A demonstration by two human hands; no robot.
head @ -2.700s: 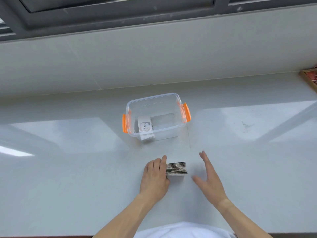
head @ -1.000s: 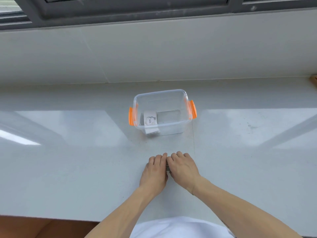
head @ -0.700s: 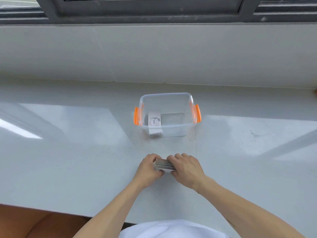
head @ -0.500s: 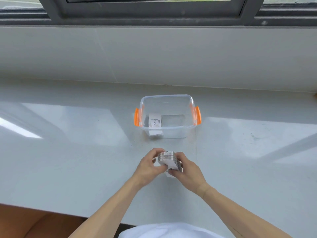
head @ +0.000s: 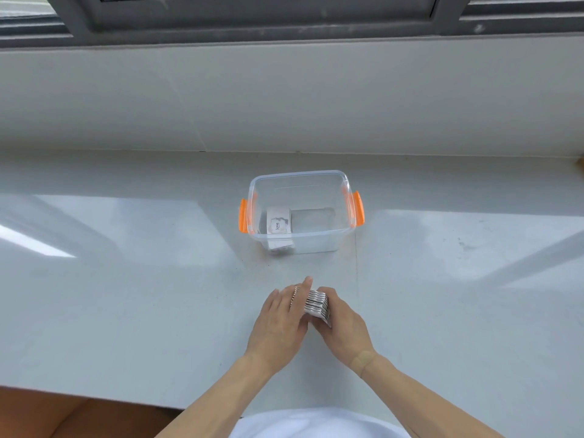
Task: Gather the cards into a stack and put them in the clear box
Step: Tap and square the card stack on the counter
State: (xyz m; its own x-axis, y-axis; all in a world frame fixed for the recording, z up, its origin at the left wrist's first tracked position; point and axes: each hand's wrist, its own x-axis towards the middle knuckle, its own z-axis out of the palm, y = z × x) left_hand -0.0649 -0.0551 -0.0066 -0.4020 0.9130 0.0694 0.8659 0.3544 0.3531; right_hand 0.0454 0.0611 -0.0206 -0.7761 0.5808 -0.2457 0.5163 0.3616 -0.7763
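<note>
Hidden and cut-off parts

The left hand (head: 278,320) covers part of the stack (head: 317,306); both forearms and the white shirt (head: 316,425) run off the bottom edge.

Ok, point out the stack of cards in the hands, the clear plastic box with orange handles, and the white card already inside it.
stack of cards (head: 317,305): head view, striped card edges.
clear plastic box (head: 319,238): head view, near wall.
white card (head: 278,223): head view, printed face.
</note>
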